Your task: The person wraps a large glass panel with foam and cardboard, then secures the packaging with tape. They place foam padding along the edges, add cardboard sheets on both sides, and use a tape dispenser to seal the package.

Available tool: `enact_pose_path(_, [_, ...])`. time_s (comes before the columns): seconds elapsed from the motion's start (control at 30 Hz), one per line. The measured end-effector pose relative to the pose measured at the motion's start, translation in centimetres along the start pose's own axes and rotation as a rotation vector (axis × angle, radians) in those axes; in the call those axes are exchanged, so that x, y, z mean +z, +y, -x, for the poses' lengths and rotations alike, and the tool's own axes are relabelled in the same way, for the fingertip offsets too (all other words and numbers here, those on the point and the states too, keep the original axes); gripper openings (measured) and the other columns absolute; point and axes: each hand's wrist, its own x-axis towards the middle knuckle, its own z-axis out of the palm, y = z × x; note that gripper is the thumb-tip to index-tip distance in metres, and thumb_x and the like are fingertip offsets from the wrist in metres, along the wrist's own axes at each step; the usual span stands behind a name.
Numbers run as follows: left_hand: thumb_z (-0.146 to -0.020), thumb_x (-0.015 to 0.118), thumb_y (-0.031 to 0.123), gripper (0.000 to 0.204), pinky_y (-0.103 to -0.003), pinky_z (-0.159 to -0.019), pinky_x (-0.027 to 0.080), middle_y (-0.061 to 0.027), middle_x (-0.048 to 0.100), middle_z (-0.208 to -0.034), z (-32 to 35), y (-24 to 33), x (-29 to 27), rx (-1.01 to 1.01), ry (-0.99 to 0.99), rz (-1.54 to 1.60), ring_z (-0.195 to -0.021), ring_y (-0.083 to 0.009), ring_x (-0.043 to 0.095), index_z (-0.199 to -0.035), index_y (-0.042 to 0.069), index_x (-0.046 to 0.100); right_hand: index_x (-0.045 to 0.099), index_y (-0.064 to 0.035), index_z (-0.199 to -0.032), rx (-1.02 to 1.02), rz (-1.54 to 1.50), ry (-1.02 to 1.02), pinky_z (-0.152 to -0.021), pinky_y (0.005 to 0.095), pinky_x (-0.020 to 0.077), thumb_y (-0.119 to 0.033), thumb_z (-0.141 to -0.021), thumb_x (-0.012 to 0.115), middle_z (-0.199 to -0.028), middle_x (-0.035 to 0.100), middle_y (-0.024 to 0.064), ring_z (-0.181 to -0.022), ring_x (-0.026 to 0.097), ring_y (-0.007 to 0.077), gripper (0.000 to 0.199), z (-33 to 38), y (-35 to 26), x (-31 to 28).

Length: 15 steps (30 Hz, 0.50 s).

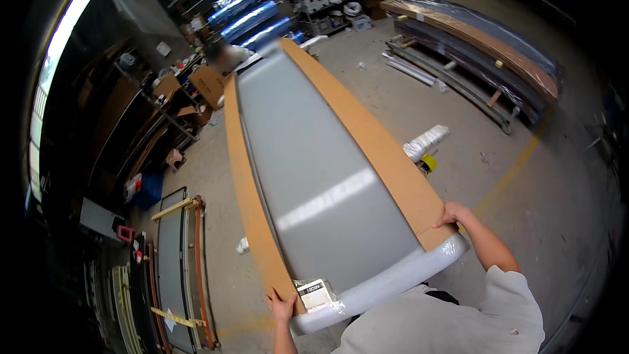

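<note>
A long, flat grey panel [314, 151] stretches away from my body, with brown cardboard along both long sides. My left hand [282, 304] grips the near end of the left cardboard strip [250, 213], at its outer edge. The wider right cardboard strip [373, 137] has my right hand [452, 214] closed on its near outer corner. White foam wrap [386, 282] covers the panel's near end, close to my torso. A clear plastic packet with a printed card [316, 296] lies at the near left corner, beside my left hand.
At the panel's far end is another person [226, 59], blurred. A cart with stacked wrapped panels [472, 52] stands at the far right. Plastic-wrapped rolls [426, 143] show beside the panel's right edge. More panels [173, 269] lean at the lower left; shelves [321, 3] stand behind.
</note>
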Motion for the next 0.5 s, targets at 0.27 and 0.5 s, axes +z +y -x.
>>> enact_pose_path(0.27, [-0.096, 0.068, 0.008, 0.050, -0.052, -0.121, 0.036, -0.0235, 0.052, -0.148, 11.4, 13.4, 3.4, 0.535, 0.333, 0.349, -0.141, -0.0404, 0.047, -0.144, -0.004, 0.058, 0.057, -0.0043, -0.151, -0.081, -0.972, 0.538, -0.110, 0.0449, 0.0518, -0.052, -0.084, 0.086, -0.138, 0.068, 0.0234, -0.127, 0.067, 0.0379, 0.087, 7.1, 8.1, 13.8])
enact_pose_path(0.5, [-0.092, 0.068, -0.005, 0.045, -0.046, -0.108, 0.047, -0.0200, 0.063, -0.131, 8.7, 33.4, 10.2, 1.190, -0.157, 0.591, -0.122, -0.0368, 0.061, -0.136, 0.000, 0.066, 0.039, -0.0102, -0.164, 0.069, -0.514, 0.588, -0.120, 0.0460, 0.0426, -0.051, -0.088, 0.078, -0.153, 0.055, 0.0230, -0.142, 0.053, 0.0401, 0.094, 10.7, 3.9, 13.8])
